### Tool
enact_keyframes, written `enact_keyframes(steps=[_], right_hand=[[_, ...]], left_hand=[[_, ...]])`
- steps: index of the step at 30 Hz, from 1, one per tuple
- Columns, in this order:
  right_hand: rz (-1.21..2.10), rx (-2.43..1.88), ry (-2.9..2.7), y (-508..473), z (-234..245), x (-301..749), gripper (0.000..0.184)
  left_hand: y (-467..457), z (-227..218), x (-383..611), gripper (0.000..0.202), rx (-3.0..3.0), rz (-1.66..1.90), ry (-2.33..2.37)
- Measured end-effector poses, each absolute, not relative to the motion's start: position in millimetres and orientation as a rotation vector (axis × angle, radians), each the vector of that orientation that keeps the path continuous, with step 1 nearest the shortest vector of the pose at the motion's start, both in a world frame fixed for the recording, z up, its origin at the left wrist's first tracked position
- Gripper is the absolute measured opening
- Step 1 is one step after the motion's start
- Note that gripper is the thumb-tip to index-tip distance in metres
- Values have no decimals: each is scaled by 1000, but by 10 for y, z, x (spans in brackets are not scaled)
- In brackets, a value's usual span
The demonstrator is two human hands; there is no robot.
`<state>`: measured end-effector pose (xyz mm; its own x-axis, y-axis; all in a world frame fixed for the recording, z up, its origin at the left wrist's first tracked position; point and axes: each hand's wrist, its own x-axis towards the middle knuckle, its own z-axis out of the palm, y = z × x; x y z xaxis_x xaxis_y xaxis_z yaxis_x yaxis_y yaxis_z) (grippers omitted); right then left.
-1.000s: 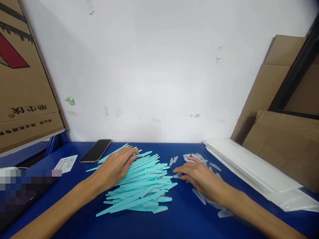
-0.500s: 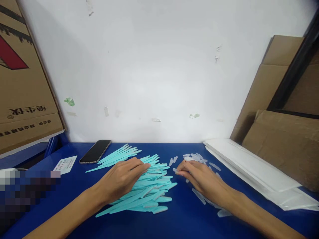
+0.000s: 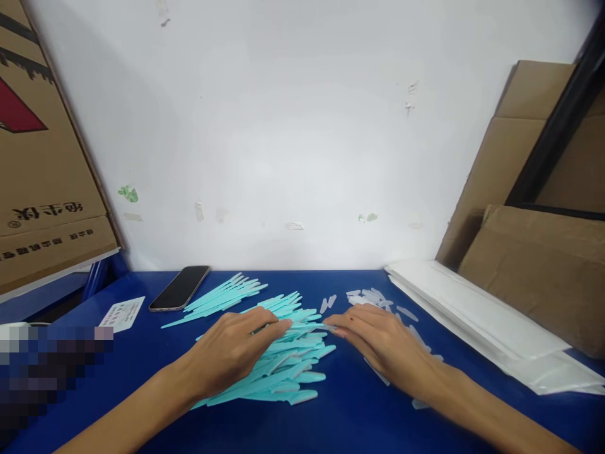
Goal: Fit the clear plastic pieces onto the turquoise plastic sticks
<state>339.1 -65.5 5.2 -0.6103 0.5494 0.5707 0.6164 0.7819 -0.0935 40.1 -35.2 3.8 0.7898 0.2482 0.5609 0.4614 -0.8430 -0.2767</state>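
Note:
My left hand is closed in a pinch over a heap of turquoise eyebrow razors, with one razor pointing right from its fingertips. Opposite, my right hand pinches a small translucent blade cover between thumb and fingers. The cover meets the razor's tip; how far it sits over the blade I cannot tell. Behind and beneath my right hand lie several loose covers. A second, fanned group of razors rests behind my left hand.
A phone and a printed card lie at the left of the blue table. White flat packaging runs along the right edge. Cardboard boxes stand beyond it, another box at left. A white wall closes the back.
My right hand has moved slightly left, bringing the cover to the tip of the razor in my left hand. My left hand has shifted a little to the right.

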Motion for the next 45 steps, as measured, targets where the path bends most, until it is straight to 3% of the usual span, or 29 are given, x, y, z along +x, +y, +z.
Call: enact_keyframes(steps=[15, 28, 33, 36, 45], right_hand=[[-74, -792, -2311, -704, 39, 3336, 25], [-71, -832, -2313, -803, 34, 3256, 29], [-191, -1137, -2251, -661, 68, 3401, 34], [-194, -1276, -2265, -553, 27, 3520, 34], [212, -1357, -2499, -496, -86, 3567, 55]], left_hand=[[-396, 75, 442, 47, -2589, -736, -554], [-462, 56, 556, 36, -2603, -813, -563], [-122, 120, 273, 23, -2447, -764, -973], [116, 133, 7, 29, -2425, -630, -1234], [292, 23, -199, 39, -2489, -509, -1436]])
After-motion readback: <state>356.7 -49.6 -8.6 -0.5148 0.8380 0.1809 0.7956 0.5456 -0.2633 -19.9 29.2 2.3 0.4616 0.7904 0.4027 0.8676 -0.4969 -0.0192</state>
